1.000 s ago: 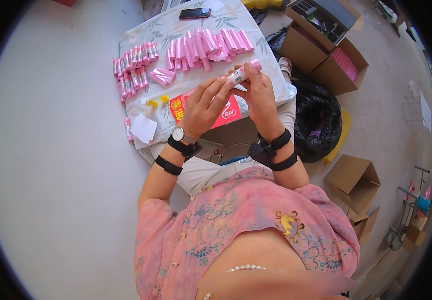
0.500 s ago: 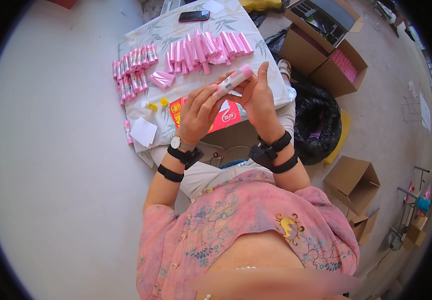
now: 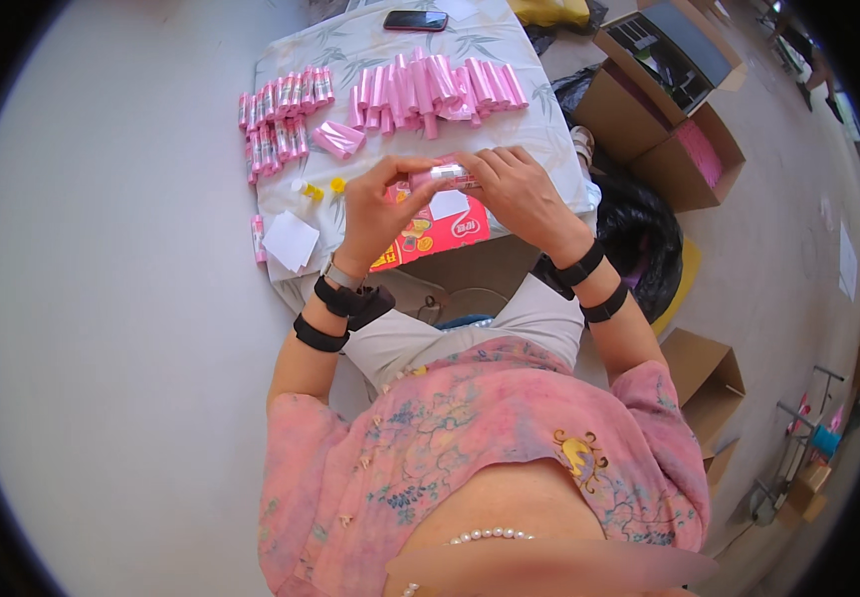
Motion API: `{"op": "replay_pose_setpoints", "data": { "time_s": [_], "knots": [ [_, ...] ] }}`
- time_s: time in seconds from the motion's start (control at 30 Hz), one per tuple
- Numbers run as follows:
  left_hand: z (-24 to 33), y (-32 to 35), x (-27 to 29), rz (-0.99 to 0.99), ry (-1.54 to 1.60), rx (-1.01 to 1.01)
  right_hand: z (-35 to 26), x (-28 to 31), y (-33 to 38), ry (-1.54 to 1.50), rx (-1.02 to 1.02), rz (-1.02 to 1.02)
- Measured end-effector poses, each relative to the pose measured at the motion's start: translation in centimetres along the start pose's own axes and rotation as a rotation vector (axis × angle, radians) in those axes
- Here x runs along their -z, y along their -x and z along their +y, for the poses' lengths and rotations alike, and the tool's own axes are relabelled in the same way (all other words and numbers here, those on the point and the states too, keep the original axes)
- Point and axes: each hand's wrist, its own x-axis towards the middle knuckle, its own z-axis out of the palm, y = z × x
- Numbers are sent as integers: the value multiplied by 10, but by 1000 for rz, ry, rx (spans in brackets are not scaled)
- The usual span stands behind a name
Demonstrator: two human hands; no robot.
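Note:
Both hands hold one small pink tube (image 3: pixel 442 177) level above the near edge of a small table (image 3: pixel 370 45) with a leaf-patterned cloth. My left hand (image 3: pixel 378 204) pinches its left end and my right hand (image 3: pixel 515 187) grips its right end. Under the hands lies a red printed card (image 3: pixel 428 234) with a white slip on it. Behind them, a heap of pink tubes (image 3: pixel 440 85) fills the table's middle. At the left, a row of packed pink tubes (image 3: pixel 281 104) lies in lines, with a loose pink wrapper (image 3: pixel 338 139) beside it.
A black phone (image 3: pixel 415 20) lies at the table's far edge. Small yellow caps (image 3: pixel 322 187) and a white paper square (image 3: pixel 291 241) sit at the near left. Open cardboard boxes (image 3: pixel 674 119) and a black bag (image 3: pixel 639 239) stand to the right; more boxes (image 3: pixel 704 378) lie lower right.
The hands have turned the pink tube from tilted to level and drawn it a little toward me. My left hand's fingers now pinch its left end.

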Motion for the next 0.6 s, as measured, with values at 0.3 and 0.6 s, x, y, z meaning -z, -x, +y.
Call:
{"op": "replay_pose_setpoints", "data": {
  "time_s": [0.3,0.6],
  "knots": [
    [-66,-3,-22,396,682,403,-30,-42,5,-607,-488,-209],
    [-63,5,-57,339,1068,551,-29,-84,7,-673,-591,-121]
  ]
}}
